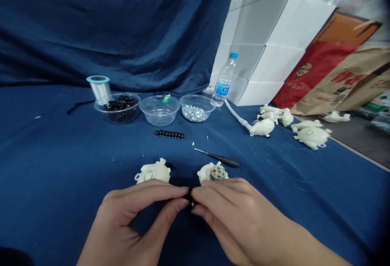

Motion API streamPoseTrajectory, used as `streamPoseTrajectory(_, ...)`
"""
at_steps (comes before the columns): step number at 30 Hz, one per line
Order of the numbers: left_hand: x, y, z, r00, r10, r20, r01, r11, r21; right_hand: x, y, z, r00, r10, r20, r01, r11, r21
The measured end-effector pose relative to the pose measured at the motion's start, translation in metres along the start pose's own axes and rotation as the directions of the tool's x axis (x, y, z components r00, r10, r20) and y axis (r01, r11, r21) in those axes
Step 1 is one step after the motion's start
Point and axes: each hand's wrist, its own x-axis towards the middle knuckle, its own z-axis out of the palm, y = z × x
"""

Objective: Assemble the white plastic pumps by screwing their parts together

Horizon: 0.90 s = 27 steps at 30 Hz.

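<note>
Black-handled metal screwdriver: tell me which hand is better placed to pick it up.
Probably the right hand: the black-handled metal screwdriver lies just beyond it, handle toward the right, while the left hand is farther off. Both seem to pinch a small dark piece, so the right's grip must release first.

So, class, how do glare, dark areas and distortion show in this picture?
Head view: glare brightens patches of the white boxes, which lean, probably from lens distortion; the upper right corner darkens; the dark piece between the left hand and right hand is hard to make out.
</note>
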Motion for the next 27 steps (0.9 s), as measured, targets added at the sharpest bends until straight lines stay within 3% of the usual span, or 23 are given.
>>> streamPoseTrajectory(5,0.001,0.001,0.0,1.0,0.008,0.018,-0.009,1.0,0.025,0.0,0.001,0.001,1.0,0.011,-0.02,-0.011,1.0,0.001)
streamPoseTrajectory(14,0.011,0.015,0.01,0.992,-0.061,-0.109,0.051,0.994,-0.096,-0.002,-0.001,0.003,0.999,-0.033,-0.01,0.032,0.999,-0.043)
streamPoseTrajectory(23,-0.005,0.005,0.009,0.998,0.022,-0.052,-0.026,0.996,-0.087,0.001,-0.008,0.007,0.997,0.044,-0.063,-0.034,0.988,0.15)
streamPoseTrajectory(27,-0.013,0.005,0.01,0.989,0.1,-0.109,-0.106,0.993,-0.051,0.001,-0.01,0.007,0.991,0.127,-0.03,-0.114,0.955,0.273)
